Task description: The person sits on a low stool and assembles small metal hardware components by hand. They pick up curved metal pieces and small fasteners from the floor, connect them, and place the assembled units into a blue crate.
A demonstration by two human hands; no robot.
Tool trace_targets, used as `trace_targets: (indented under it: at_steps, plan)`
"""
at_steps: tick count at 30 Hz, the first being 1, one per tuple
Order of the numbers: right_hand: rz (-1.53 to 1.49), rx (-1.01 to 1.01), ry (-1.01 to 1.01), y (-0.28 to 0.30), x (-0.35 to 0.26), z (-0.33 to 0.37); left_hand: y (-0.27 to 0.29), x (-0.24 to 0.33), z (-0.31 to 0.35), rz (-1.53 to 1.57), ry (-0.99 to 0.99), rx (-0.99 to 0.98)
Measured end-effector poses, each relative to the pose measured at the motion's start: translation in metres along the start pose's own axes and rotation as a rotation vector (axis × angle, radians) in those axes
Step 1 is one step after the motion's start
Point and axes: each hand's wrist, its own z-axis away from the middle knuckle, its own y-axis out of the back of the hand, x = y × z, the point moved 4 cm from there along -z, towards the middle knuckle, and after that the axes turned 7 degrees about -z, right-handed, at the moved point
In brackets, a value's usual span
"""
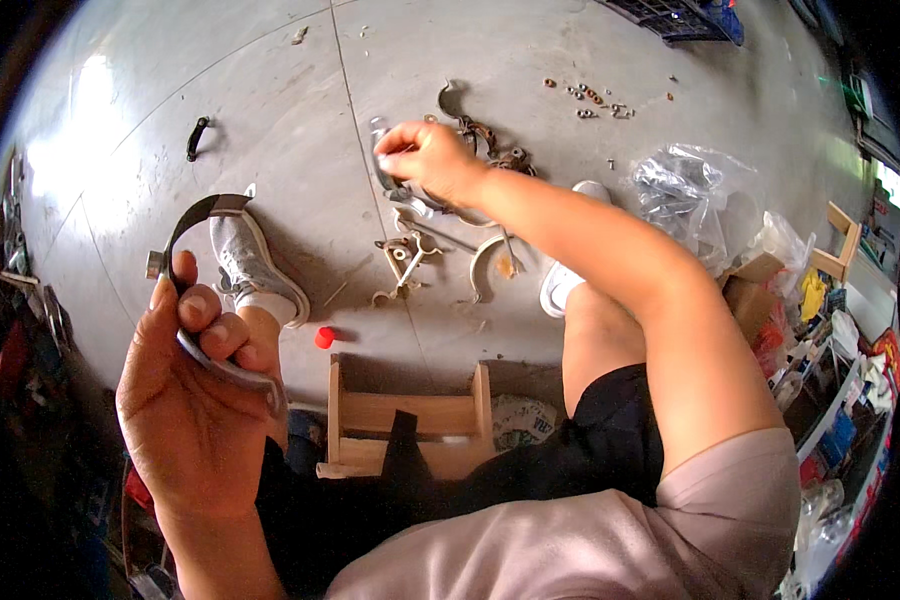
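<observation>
My left hand point(195, 370), at the left, is closed round a curved metal clamp band point(192, 215), dark on its upper arc and grey at its lower end. A short bolt head or nut point(154, 264) sticks out from the band's side. Farther off, my right hand point(425, 160) is pinched on a grey curved metal piece point(381, 178), partly hidden by the fingers. Just beyond and beside this hand lie rusty and dark clamp parts point(480, 135). Nearer to me on the floor are several pale metal clamp pieces point(402, 265) and a curved band point(480, 270).
Loose nuts and bolts point(595, 98) lie at the far right. A small dark bracket point(198, 138) is at the far left, a red cap point(324, 337) near my shoe. Plastic bags point(685, 195) and clutter line the right side. Below me is a wooden stool point(410, 412); a dark crate point(675, 18) stands far back.
</observation>
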Motion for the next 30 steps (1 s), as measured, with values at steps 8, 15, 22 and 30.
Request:
trace_targets:
  at_steps: [8,15,22,30]
  plan:
    - [-0.662,0.123,-0.265,0.035,-0.038,0.041,-0.003,-0.008,-0.001,-0.023,0.025,-0.011]
    - [-0.714,-0.005,-0.227,0.042,-0.05,0.076,-0.002,-0.025,-0.01,-0.154,0.074,0.061]
    - [-0.811,-0.011,-0.202,0.042,-0.069,0.102,0.007,-0.059,-0.028,-0.382,0.142,0.11]
    - [-0.839,-0.004,-0.189,0.052,-0.077,0.115,0.017,-0.091,-0.039,-0.513,0.263,0.086]
